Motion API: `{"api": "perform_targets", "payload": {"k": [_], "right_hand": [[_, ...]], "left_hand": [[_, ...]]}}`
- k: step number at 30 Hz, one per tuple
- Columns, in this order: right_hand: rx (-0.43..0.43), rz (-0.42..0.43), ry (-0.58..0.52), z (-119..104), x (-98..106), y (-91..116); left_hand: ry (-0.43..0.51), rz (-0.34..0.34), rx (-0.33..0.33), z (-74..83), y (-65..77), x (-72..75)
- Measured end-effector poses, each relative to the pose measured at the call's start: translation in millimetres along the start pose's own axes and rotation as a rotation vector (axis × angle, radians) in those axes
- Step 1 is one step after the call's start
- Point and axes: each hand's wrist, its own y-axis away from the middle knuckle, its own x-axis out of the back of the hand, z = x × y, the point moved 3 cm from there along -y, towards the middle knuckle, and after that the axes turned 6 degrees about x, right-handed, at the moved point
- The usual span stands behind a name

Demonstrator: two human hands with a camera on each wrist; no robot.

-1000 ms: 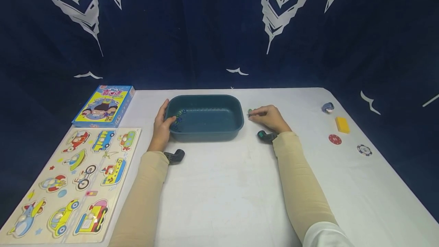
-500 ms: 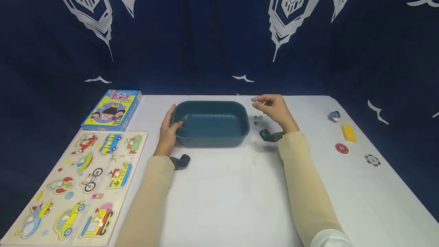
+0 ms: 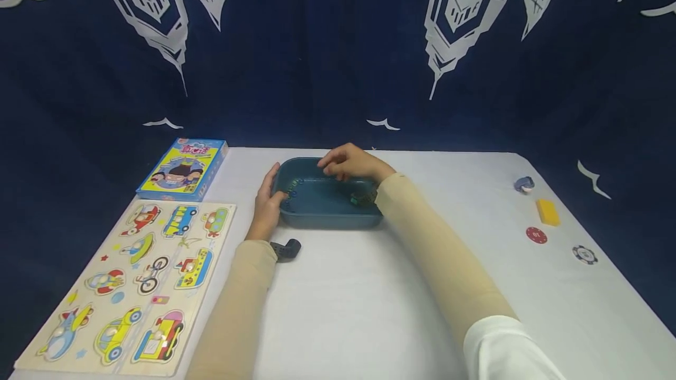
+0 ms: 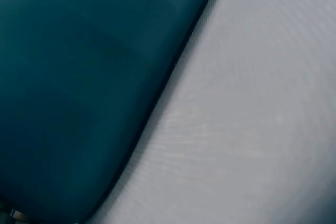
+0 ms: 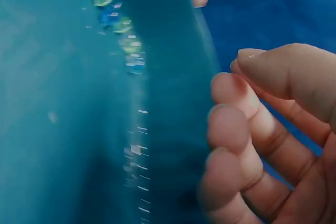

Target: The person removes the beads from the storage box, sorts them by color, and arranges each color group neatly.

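Note:
A teal rectangular plastic basin [image 3: 330,221] stands on the white table. At its left end my left hand [image 3: 265,209] grips the rim, thumb on the inside and fingers along the outer wall. Several blue and green glass marbles [image 5: 111,14] lie inside near that end. Over the far part of the basin hovers my right hand [image 3: 351,164], its fingers bent and the thumb tip close to the index finger. No marble shows between those fingertips, but the space there is partly hidden. The left wrist view shows mostly basin wall and tabletop.
On the left are a wooden vehicle puzzle board [image 3: 132,286] and a boxed card game [image 3: 182,169]. To the right lie a small blue-grey object [image 3: 524,185], a yellow block [image 3: 547,212], a red chip [image 3: 536,235] and a black-and-white chip [image 3: 584,254].
My right hand has lifted from the marbles on the table right of the basin and moved left over the basin. Its sleeve now covers that spot. My left hand keeps its grip.

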Motion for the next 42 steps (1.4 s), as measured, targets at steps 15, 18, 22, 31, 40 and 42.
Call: {"api": "perform_targets", "payload": {"k": [15,18,22,31,40,42], "right_hand": [[-0.192,-0.13,0.115,13,-49,-48],[-0.194,-0.112,0.165,14,-50,-51],[-0.181,-0.122,0.193,16,-51,-50],[-0.072,-0.176,0.1,0,-33,-28],[0.07,-0.034,-0.094,-18,11,32],[0.067,0.04,-0.108,-16,22,49]], "left_hand": [[-0.056,-0.038,0.03,36.8,23.2,0.7],[-0.05,-0.021,0.016,19.8,12.6,1.1],[-0.053,0.008,-0.015,0.9,2.5,1.3],[-0.032,-0.021,0.005,11.4,7.3,-1.0],[-0.04,-0.03,0.033,42.8,30.0,-1.3],[-0.04,-0.029,0.031,41.4,29.5,-0.2]]}}
